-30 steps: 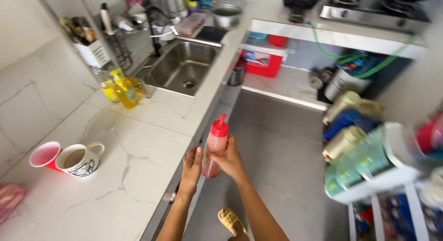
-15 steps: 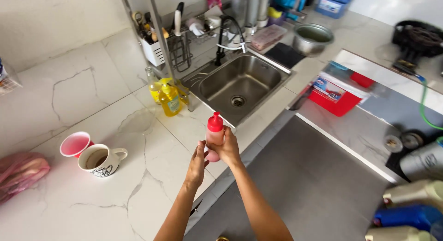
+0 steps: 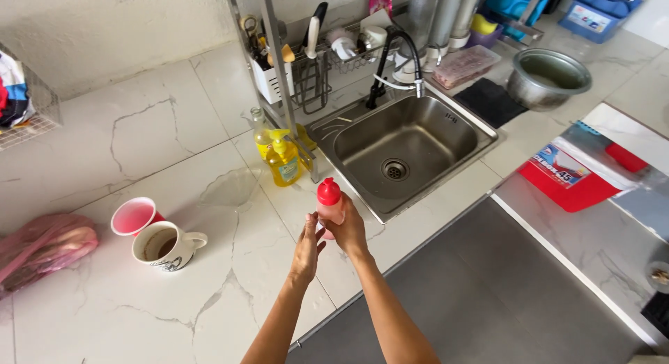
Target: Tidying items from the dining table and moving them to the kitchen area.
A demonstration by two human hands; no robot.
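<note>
A small squeeze bottle [image 3: 328,203] with a red cap and pale pink body is held upright over the marble counter [image 3: 223,294], just in front of the steel sink [image 3: 404,144]. My right hand [image 3: 348,228] is wrapped around its body from the right. My left hand [image 3: 306,249] lies flat against the bottle's lower left side, fingers straight. To the left on the counter stand a pink cup [image 3: 132,216] and a patterned white mug [image 3: 166,245] with brown liquid.
A yellow soap pump bottle [image 3: 284,158] and a dish rack with utensils [image 3: 306,57] stand by the sink. A black faucet [image 3: 397,57] arches over it. A pink bag [image 3: 42,245] lies far left. A steel pot [image 3: 547,78] and a red box [image 3: 582,176] sit right.
The view has swung from the floor and shelves toward the counter and sink. The bottle and both hands now sit over the counter edge; the grip looks unchanged.
</note>
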